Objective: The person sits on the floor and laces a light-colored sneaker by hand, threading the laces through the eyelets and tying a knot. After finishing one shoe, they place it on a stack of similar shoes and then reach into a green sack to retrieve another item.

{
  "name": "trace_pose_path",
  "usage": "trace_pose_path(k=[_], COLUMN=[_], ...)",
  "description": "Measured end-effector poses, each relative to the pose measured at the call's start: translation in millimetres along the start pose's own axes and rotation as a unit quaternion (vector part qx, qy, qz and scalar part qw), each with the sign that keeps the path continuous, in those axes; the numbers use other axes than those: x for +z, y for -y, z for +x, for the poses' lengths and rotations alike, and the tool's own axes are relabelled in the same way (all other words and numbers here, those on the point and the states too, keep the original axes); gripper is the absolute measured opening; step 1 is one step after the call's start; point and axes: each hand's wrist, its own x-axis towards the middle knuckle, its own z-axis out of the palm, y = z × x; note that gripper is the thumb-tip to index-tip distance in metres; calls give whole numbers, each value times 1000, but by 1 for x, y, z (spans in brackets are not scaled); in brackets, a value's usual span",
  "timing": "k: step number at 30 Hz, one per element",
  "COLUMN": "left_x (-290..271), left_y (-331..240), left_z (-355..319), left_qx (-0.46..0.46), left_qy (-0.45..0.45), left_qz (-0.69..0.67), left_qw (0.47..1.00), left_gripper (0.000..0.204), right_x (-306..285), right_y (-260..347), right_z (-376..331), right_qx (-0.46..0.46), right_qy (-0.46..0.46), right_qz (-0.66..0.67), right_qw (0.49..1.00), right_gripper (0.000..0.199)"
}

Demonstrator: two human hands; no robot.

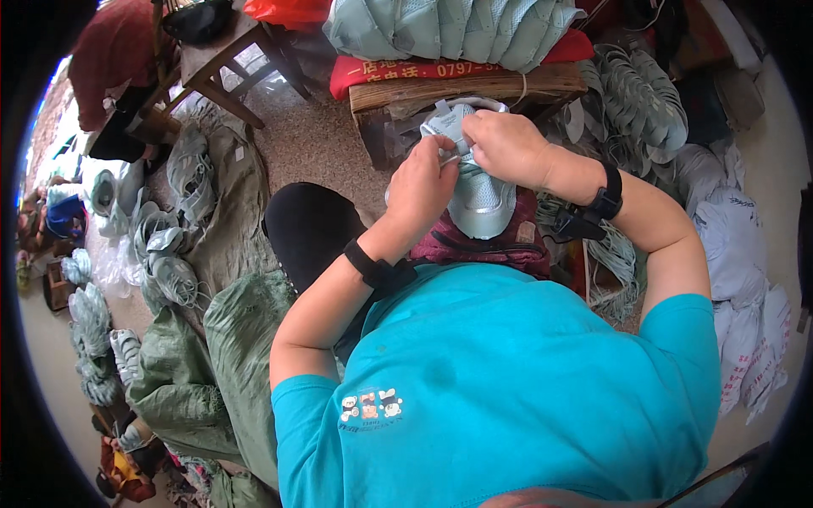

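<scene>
A pale mint shoe [481, 206], with a rounded toe towards me and silvery trim, lies in front of my body. Over its throat, my left hand [421, 184] and my right hand [511, 149] come together with closed, pinching fingers. Between the fingertips shows a thin pale strip that looks like a lace; its ends are hidden by the hands. The fingers cover part of the shoe's tongue and eyelet area. A dark red cloth or bag [517, 229] with a zip lies under the shoe on my lap.
Beyond the shoe stands a wooden bench [457, 95] bearing a red cloth and a row of mint shoe uppers [449, 30]. Bundled uppers [648, 106] lie at the right, white sacks [732, 245] beside them. Green sacks [182, 372] and more uppers [174, 275] lie left; a wooden stool [224, 55] stands far left.
</scene>
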Motion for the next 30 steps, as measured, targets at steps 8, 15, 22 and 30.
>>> trace_pose_path(k=[8, 15, 22, 30], left_x=[-2, -12, -27, -20], left_y=[-5, -8, 9, 28], left_z=[14, 26, 3, -6], left_qx=[-1, -33, -9, -92], left_qy=[45, 98, -23, -68], left_qz=[58, 29, -81, -492], left_qw=[997, 994, 996, 863], left_gripper=[24, 22, 16, 18], right_x=[2, -27, -9, -52], right_y=[5, 5, 5, 65], right_z=[-2, 9, 11, 66], right_qx=[57, 67, -111, -278], right_qy=[-37, 65, -9, -169], right_qz=[107, 194, -14, 203], right_qw=[992, 977, 994, 924], right_gripper=[20, 19, 16, 7])
